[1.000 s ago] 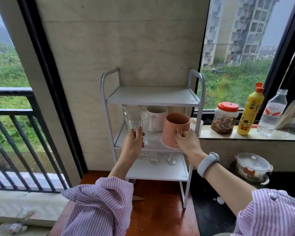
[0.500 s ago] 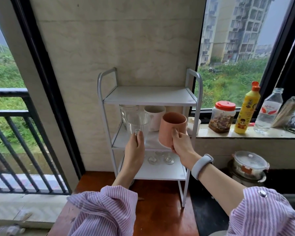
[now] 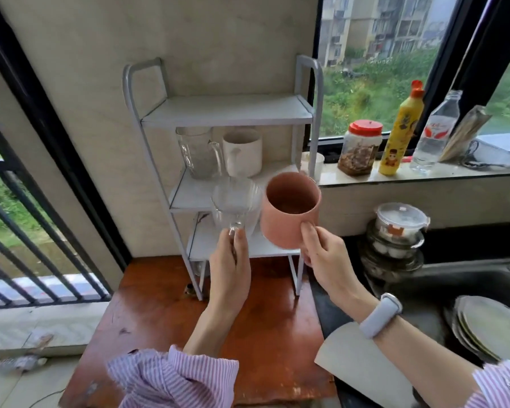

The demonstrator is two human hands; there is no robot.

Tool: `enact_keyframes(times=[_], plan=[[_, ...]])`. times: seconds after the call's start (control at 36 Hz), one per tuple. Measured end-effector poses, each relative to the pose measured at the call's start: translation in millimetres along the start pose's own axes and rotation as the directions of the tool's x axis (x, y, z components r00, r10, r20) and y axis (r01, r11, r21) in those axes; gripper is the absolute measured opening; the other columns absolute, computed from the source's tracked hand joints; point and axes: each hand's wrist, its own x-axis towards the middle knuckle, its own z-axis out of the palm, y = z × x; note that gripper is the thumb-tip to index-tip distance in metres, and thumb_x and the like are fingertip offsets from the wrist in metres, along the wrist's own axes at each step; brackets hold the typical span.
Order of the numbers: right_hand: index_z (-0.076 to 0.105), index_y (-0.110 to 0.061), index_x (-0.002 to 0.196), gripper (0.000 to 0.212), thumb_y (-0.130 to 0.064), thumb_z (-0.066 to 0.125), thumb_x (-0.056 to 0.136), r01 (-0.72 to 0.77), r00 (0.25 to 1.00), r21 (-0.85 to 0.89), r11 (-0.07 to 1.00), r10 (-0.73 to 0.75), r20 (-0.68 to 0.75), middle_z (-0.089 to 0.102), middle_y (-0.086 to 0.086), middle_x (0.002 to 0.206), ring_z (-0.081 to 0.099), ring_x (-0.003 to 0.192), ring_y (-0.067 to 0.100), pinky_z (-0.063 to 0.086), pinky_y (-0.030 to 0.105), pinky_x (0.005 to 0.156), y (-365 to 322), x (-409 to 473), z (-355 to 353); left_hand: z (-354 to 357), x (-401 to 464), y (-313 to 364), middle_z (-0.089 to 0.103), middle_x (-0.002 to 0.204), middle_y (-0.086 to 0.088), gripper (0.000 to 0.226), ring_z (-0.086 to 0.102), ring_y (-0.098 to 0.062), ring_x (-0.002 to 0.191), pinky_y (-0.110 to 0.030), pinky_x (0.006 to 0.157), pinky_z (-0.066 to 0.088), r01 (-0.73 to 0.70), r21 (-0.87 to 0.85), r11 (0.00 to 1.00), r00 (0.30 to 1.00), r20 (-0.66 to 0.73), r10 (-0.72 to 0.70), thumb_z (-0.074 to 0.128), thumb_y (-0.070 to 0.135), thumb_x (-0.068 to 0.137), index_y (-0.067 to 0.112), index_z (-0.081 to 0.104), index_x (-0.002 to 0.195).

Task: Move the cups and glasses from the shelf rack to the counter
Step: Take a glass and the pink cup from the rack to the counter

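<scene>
My left hand [image 3: 229, 266] holds a clear glass cup [image 3: 236, 201] by its handle, in the air in front of the white shelf rack [image 3: 227, 113]. My right hand [image 3: 324, 257] grips a pink mug [image 3: 289, 210] just to the right of the glass, also off the rack. On the rack's middle shelf stand a clear glass mug [image 3: 196, 151] and a white mug [image 3: 243, 151]. The brown wooden counter [image 3: 206, 325] lies below both hands. The bottom shelf is mostly hidden behind the held cups.
On the window ledge stand a red-lidded jar [image 3: 361, 148], a yellow bottle [image 3: 399, 131] and a water bottle [image 3: 436, 131]. A lidded glass container [image 3: 401, 228] and stacked plates [image 3: 495, 331] sit by the dark sink at right. A black railing [image 3: 27, 231] is at left.
Both hands have lifted the glass cup and the pink mug off the middle shelf and drawn them toward me, out in front of the rack. The camera now looks further down.
</scene>
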Motion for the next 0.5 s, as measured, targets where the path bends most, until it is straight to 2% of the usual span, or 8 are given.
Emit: enact_keyframes(times=[0.08, 0.14, 0.19, 0.25, 0.33, 0.39, 0.44, 0.5], plan=[[0.045, -0.001, 0.059, 0.047, -0.031, 0.043, 0.095, -0.018, 1.0, -0.016, 1.0, 0.017, -0.026, 0.043, 0.001, 0.046, 0.037, 0.043, 0.012, 0.031, 0.028, 0.045, 6, -26, -26, 11, -24, 4, 0.042, 0.057, 0.007, 0.029, 0.039, -0.005, 0.051, -0.019, 0.047, 0.033, 0.037, -0.008, 0.999, 0.998, 0.048, -0.036, 0.03, 0.049, 0.087, 0.029, 0.042, 0.07], [0.046, 0.004, 0.063, 0.049, -0.035, 0.043, 0.092, -0.043, 0.998, -0.03, 0.999, 0.041, -0.056, 0.045, 0.004, 0.051, 0.039, 0.045, 0.01, 0.032, 0.026, 0.047, 9, -44, -45, 22, -41, 10, 0.045, 0.058, 0.007, 0.028, 0.043, -0.005, 0.053, -0.016, 0.048, 0.035, 0.059, -0.007, 0.998, 0.994, 0.089, -0.058, 0.031, 0.047, 0.088, 0.029, 0.043, 0.071], [0.046, -0.008, 0.057, 0.043, -0.034, 0.044, 0.091, -0.062, 0.992, -0.025, 0.998, 0.059, -0.109, 0.044, -0.008, 0.046, 0.037, 0.043, 0.005, 0.032, 0.021, 0.045, 10, -60, -67, 38, -57, 18, 0.048, 0.06, 0.005, 0.027, 0.045, -0.004, 0.056, -0.014, 0.05, 0.036, 0.075, -0.005, 0.997, 0.986, 0.151, -0.074, 0.032, 0.04, 0.092, 0.027, 0.045, 0.072], [0.041, -0.018, 0.052, 0.043, -0.029, 0.046, 0.093, -0.09, 0.978, -0.024, 0.996, 0.084, -0.193, 0.04, -0.009, 0.042, 0.034, 0.042, 0.007, 0.029, 0.025, 0.046, 12, -76, -92, 59, -73, 29, 0.05, 0.062, 0.006, 0.025, 0.047, -0.001, 0.057, -0.011, 0.051, 0.037, 0.082, -0.017, 0.997, 0.974, 0.212, -0.076, 0.034, 0.032, 0.095, 0.028, 0.045, 0.072], [0.04, -0.017, 0.053, 0.043, -0.029, 0.046, 0.093, -0.116, 0.949, -0.084, 0.99, 0.085, -0.304, 0.038, -0.003, 0.047, 0.032, 0.046, 0.009, 0.027, 0.032, 0.051, 11, -107, -141, 97, -100, 55, 0.051, 0.063, 0.008, 0.025, 0.05, 0.002, 0.056, -0.007, 0.05, 0.038, 0.08, -0.047, 0.996, 0.953, 0.297, -0.062, 0.036, 0.025, 0.096, 0.029, 0.044, 0.072], [0.043, -0.022, 0.051, 0.043, -0.031, 0.046, 0.093, -0.146, 0.93, -0.105, 0.984, 0.101, -0.353, 0.04, -0.009, 0.046, 0.033, 0.045, 0.006, 0.028, 0.029, 0.05, 9, -129, -174, 122, -118, 73, 0.05, 0.063, 0.003, 0.026, 0.047, -0.006, 0.057, -0.018, 0.056, 0.041, 0.076, -0.065, 0.995, 0.935, 0.35, -0.048, 0.036, 0.025, 0.096, 0.022, 0.045, 0.071], [0.04, -0.025, 0.049, 0.045, -0.032, 0.046, 0.093, -0.171, 0.899, -0.089, 0.981, 0.119, -0.421, 0.039, -0.012, 0.039, 0.032, 0.043, 0.003, 0.027, 0.025, 0.049, 3, -157, -213, 152, -141, 96, 0.048, 0.064, -0.007, 0.029, 0.043, -0.016, 0.06, -0.041, 0.062, 0.042, 0.054, -0.086, 0.995, 0.912, 0.411, -0.014, 0.036, 0.024, 0.096, 0.008, 0.045, 0.074], [0.037, -0.025, 0.05, 0.044, -0.031, 0.046, 0.093, -0.193, 0.86, -0.121, 0.974, 0.108, -0.499, 0.04, -0.012, 0.036, 0.033, 0.043, 0.003, 0.027, 0.022, 0.049, -3, -187, -253, 185, -168, 121, 0.045, 0.062, -0.004, 0.029, 0.04, -0.015, 0.057, -0.042, 0.06, 0.036, 0.015, -0.109, 0.994, 0.887, 0.46, 0.037, 0.037, 0.021, 0.097, 0.003, 0.044, 0.075]])
